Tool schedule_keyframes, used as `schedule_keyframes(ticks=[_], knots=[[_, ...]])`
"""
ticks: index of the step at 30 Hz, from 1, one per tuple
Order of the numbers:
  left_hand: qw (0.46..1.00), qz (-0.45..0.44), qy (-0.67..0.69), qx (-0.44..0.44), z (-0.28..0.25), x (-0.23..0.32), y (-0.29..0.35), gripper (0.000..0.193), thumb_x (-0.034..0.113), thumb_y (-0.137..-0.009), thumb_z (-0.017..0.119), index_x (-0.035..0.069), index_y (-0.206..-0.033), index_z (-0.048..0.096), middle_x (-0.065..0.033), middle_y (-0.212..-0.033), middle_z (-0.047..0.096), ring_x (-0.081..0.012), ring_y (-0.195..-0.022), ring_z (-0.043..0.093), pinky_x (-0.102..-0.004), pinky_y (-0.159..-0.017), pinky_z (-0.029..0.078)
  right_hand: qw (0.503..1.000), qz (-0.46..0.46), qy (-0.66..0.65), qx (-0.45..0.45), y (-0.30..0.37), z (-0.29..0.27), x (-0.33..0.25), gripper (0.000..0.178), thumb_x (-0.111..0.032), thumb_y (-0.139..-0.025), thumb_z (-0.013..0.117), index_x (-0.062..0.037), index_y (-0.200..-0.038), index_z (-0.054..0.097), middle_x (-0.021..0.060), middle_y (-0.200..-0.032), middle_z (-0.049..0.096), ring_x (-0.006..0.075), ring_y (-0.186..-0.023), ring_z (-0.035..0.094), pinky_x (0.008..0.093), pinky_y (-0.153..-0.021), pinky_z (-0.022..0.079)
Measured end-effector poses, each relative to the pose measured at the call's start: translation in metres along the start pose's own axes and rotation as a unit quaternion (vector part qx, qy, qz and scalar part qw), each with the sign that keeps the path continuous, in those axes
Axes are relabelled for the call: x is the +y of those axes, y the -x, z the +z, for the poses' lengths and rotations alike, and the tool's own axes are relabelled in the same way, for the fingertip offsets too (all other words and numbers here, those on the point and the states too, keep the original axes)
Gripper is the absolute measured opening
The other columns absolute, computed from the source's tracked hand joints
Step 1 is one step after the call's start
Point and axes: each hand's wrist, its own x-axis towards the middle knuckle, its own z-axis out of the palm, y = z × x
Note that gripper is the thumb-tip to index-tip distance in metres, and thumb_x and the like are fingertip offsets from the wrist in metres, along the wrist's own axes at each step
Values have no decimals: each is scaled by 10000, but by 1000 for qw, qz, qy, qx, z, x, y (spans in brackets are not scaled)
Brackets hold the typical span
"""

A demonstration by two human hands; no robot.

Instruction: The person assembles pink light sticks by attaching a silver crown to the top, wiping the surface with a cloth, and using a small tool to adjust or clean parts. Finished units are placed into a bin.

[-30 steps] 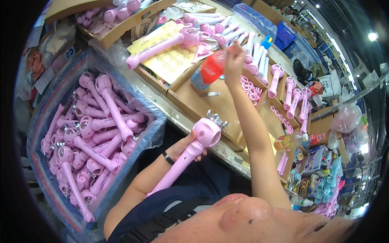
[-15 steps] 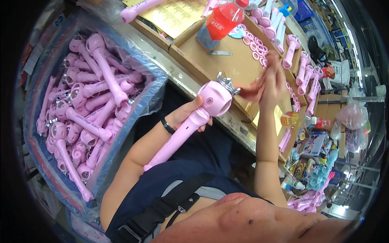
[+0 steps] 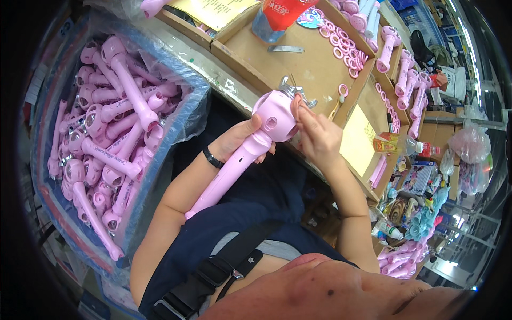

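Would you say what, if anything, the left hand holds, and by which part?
The left hand grips a pink wand by the neck near its head.

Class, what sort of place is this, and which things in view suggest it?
Probably a toy assembly workshop: matching pink toy wands heaped in a plastic-lined bin, and loose pink rings in a shallow brown tray.

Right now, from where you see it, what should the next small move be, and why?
I'd probably steady the wand with the left hand while easing the right hand gently along the head's edge by the silver crown: the left grip wraps just below the head, and the right is up beside the crown, though whether it pinches anything is unclear.
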Motion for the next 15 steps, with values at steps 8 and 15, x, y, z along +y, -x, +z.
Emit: schedule_keyframes(ticks=[8, 15], knots=[[1000, -2, -6, -19, -1, 1, -1, 709, 624, -803, 541, 38, -1200, 503, -163, -977, 632, -233, -637, 647, -313, -517, 552, 998, 53, -8, 20, -5, 3, -11, 333, -81, -676, 665, -129, -1005, 676, 9, -561, 482, 165, -460, 500, 306, -438, 409], [999, 0, -46, 29, 6, 4, 1, 728, 636, -787, 564, 34, -1191, 500, -165, -869, 643, -207, -581, 641, -268, -473, 532, 994, 70, -89, -2, 7, 10, -14, 326, -59, -739, 639, -140, -1052, 682, 21, -556, 497, 166, -462, 534, 302, -444, 422]])
